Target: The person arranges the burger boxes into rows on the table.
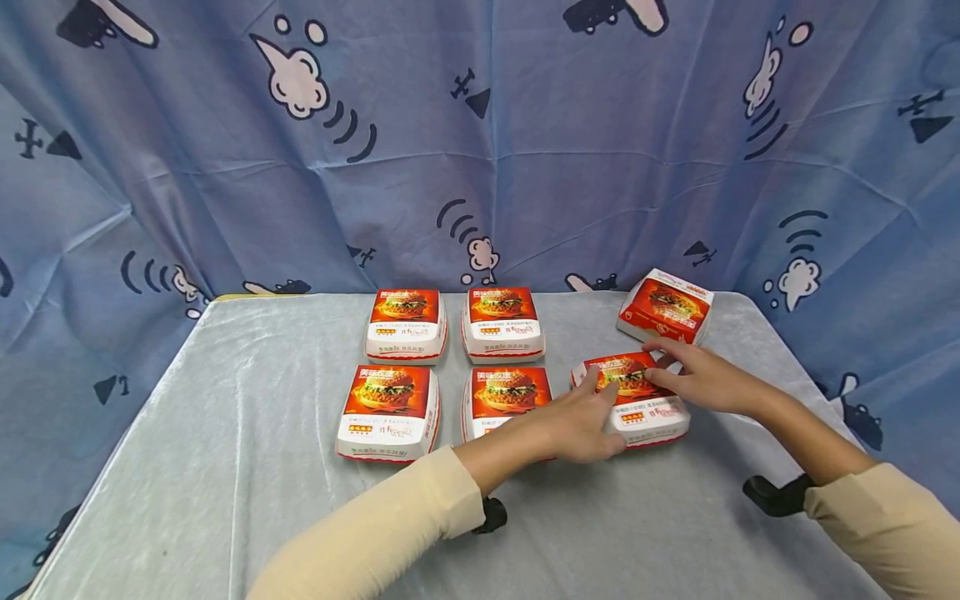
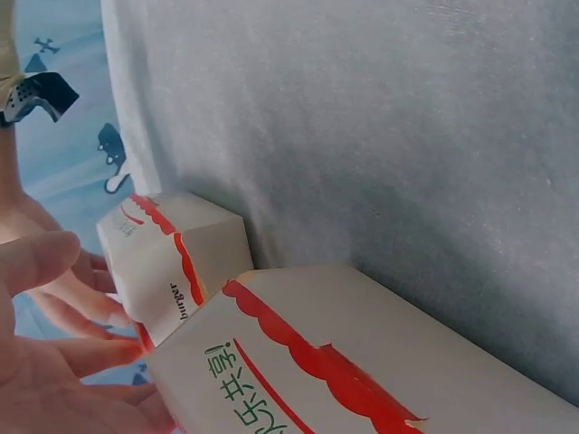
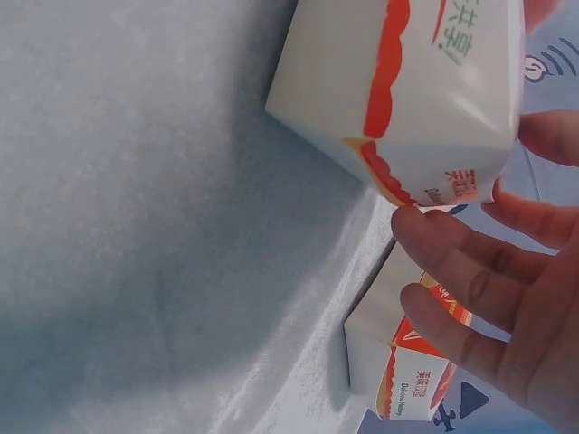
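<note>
On the right of the head view, a red-and-white burger box [image 1: 651, 414] with a burger picture on its lid lies slightly turned. At its left side my left hand [image 1: 573, 423] touches it, fingers extended. My right hand [image 1: 701, 379] reaches over its right rear part, thumb by the lid. The right wrist view shows the fingers [image 3: 452, 244] fairly straight against the side of the box [image 3: 443, 99]. In the left wrist view the left thumb [image 2: 41, 262] stands apart from the box [image 2: 167, 262].
Beside the left hand stands another burger box [image 1: 510, 390], with one more [image 1: 388, 412] to its left. Two boxes [image 1: 405, 327] [image 1: 502, 325] form the row behind. At the right rear lies a turned box [image 1: 666, 307]. A grey cloth covers the table [image 1: 187, 467]; a blue curtain [image 1: 420, 108] hangs behind.
</note>
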`<state>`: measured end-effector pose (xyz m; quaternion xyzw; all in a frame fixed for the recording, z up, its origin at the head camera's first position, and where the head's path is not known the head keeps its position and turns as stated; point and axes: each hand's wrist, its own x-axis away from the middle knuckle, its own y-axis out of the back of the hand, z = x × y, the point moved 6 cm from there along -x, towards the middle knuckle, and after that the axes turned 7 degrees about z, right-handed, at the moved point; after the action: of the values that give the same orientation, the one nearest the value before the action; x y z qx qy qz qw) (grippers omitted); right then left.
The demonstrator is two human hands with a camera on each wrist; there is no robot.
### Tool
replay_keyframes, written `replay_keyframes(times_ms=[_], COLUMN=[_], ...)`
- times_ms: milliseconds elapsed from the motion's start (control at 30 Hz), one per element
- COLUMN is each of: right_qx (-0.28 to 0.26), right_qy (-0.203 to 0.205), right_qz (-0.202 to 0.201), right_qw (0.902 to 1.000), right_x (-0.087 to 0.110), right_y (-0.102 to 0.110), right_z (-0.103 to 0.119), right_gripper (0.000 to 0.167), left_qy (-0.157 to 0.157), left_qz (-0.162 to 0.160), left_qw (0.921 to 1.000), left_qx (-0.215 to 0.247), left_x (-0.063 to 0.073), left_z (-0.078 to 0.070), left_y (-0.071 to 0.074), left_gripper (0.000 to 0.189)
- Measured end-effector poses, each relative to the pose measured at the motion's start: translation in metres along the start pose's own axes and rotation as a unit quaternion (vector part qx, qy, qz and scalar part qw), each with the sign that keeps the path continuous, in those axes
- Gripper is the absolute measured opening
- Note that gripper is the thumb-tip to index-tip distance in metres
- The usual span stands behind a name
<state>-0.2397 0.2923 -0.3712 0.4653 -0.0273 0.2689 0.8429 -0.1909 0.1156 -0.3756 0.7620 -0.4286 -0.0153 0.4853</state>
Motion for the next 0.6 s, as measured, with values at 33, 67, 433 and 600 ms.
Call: replay_keyframes(times_ms=[33,67,433,600], right_qx=[0.000,0.000,0.000,-0.007], right_qy=[0.000,-0.001,-0.009,-0.009], right_qz=[0.000,0.001,-0.003,-0.003], right_qw=[1.0000,1.0000,1.0000,0.9999], right_x=[0.0000,0.0000,0.0003,0.0004], right_y=[0.0000,-0.0001,-0.0005,-0.0012], right_z=[-0.0001,-0.0001,-0.0006,-0.0003], right_gripper=[0.056,0.056,0.051,0.049], left_qy=[0.001,0.003,0.007,0.003], left_qz=[0.000,0.000,-0.014,-0.026], left_qw=[1.0000,1.0000,0.9995,0.9993], left_qx=[-0.003,-0.006,-0.026,-0.027], left_x=[-0.0002,-0.0003,0.0011,0.0007], left_z=[-0.0002,-0.0004,-0.0010,-0.0003], left_y=[-0.0001,-0.0002,0.0022,0.0038], left_gripper=[0.075,0.075,0.073,0.070])
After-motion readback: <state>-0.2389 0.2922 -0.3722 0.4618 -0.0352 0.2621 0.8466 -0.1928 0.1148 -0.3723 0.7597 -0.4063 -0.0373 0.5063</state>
